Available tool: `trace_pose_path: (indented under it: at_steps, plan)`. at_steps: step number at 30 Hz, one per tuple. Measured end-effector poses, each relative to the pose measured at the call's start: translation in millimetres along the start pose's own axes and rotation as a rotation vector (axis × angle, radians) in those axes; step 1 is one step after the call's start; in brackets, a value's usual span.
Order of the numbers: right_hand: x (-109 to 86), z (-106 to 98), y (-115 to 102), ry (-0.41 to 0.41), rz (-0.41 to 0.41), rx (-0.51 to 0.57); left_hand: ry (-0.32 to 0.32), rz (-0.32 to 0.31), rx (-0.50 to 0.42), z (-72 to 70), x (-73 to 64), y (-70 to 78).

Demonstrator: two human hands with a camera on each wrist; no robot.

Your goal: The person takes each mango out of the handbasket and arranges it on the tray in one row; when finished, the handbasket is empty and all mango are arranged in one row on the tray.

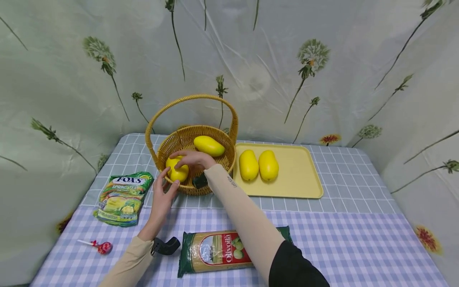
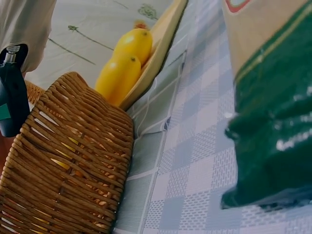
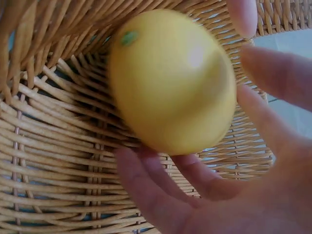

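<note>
My right hand (image 1: 193, 158) reaches over the wicker basket (image 1: 229, 157), its fingers curved against a yellow mango (image 1: 178, 170) at the basket's left side. In the right wrist view, fingers bend under this mango (image 3: 170, 83), whose green stem spot faces the camera. My left hand (image 1: 163, 197) comes up at the basket's front left rim, thumb and fingers spread at the same fruit. A second mango (image 1: 209, 146) lies at the back of the basket. The left wrist view shows the basket's woven wall (image 2: 73, 161) from outside.
Right of the basket, a yellow tray (image 1: 297, 171) bears two yellow fruits (image 1: 259, 165). A green candy bag (image 1: 124, 199) and a red lollipop (image 1: 104, 248) lie at left. A pasta bag (image 1: 211, 253) lies in front, partly under my right forearm. The basket's tall handle (image 1: 193, 97) arches above.
</note>
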State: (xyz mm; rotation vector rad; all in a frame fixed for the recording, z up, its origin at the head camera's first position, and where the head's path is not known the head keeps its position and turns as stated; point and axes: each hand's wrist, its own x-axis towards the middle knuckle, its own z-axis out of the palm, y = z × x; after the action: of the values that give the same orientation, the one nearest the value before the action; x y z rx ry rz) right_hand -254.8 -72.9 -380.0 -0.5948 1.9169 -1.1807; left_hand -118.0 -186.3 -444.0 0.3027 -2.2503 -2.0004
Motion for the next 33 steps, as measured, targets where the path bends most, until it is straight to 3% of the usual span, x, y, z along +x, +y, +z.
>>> trace_pose_path:
  at_steps: [7,13,18,23,28,33]
  plan:
    - [-0.9,0,3,-0.020,0.061,0.067,-0.008,-0.009,0.019,-1.6,-1.0,1.9]
    - [-7.4,-12,8,-0.003,0.021,0.004,-0.001,-0.011,0.004,-1.2,1.0,3.1]
    - [-21.9,-30,13,0.015,-0.016,0.031,0.002,-0.020,0.006,-0.1,0.8,2.8]
    - [-48.7,-53,18,0.020,-0.110,0.065,0.000,-0.019,0.000,0.8,1.5,2.4]
    - [-88.7,-74,28,0.022,-0.197,0.055,0.010,-0.015,-0.004,2.1,1.6,1.8]
    - [-133.8,-94,45,0.080,-0.208,-0.001,0.012,-0.014,-0.014,0.1,0.7,2.0]
